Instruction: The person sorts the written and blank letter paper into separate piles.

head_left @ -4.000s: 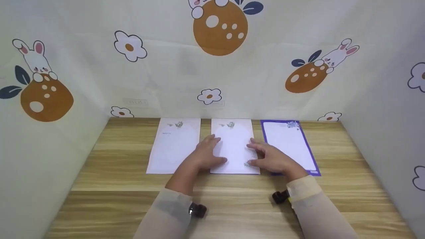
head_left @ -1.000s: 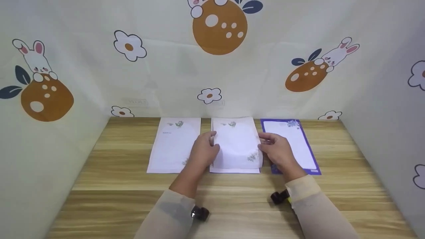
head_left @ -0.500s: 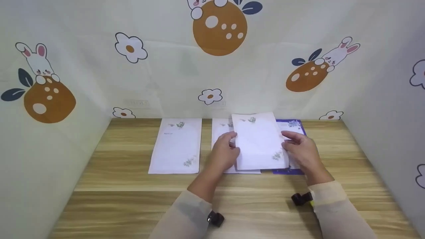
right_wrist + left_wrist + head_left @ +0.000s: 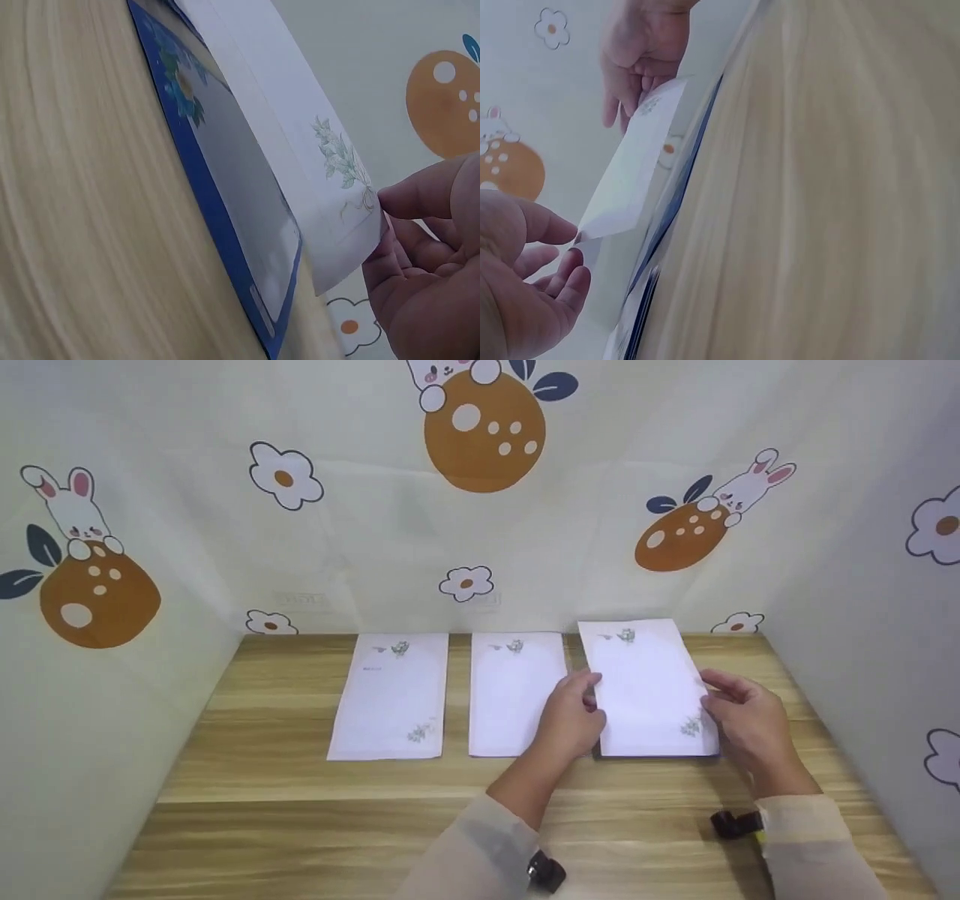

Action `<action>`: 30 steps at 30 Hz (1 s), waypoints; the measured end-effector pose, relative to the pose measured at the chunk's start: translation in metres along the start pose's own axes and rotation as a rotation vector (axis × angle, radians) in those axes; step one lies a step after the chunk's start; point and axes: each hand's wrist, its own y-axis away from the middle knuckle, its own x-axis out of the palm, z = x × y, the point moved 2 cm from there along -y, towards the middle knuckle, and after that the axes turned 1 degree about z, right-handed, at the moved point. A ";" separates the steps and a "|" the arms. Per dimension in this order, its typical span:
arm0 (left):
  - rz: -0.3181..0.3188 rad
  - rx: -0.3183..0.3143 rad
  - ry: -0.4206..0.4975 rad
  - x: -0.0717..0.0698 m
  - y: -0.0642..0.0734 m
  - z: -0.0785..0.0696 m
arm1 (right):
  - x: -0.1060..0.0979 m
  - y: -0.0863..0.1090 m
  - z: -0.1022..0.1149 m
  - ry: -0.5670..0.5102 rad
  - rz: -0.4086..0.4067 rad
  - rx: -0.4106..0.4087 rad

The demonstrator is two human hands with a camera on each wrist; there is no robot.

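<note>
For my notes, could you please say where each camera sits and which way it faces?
Head: head-worn, facing forward and down at the wooden table; left hand, right hand, sleeves show.
Left wrist: wrist-worn, facing across the held plant-print sheet; both hands show.
Right wrist: wrist-worn, facing this sheet above the blue-bordered sheet; right hand shows.
Wrist views share that sheet and right hand.

Smooth matt paper sheet (image 4: 645, 690), smooth blue-bordered sheet (image 4: 232, 187), wood-grained tabletop (image 4: 337, 840), creased cloth-like backdrop (image 4: 367, 540)
</note>
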 end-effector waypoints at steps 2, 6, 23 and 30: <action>0.001 -0.005 0.002 0.009 0.000 -0.002 | -0.006 0.000 -0.005 0.005 -0.019 0.012; -0.013 -0.004 -0.002 0.023 0.000 -0.003 | -0.012 -0.002 -0.012 -0.036 -0.056 0.025; 0.104 -0.112 -0.003 0.029 0.003 0.002 | -0.005 -0.014 -0.029 0.049 0.112 -0.013; 0.110 -0.128 0.008 0.026 0.003 0.002 | 0.002 -0.015 -0.028 0.076 0.199 -0.081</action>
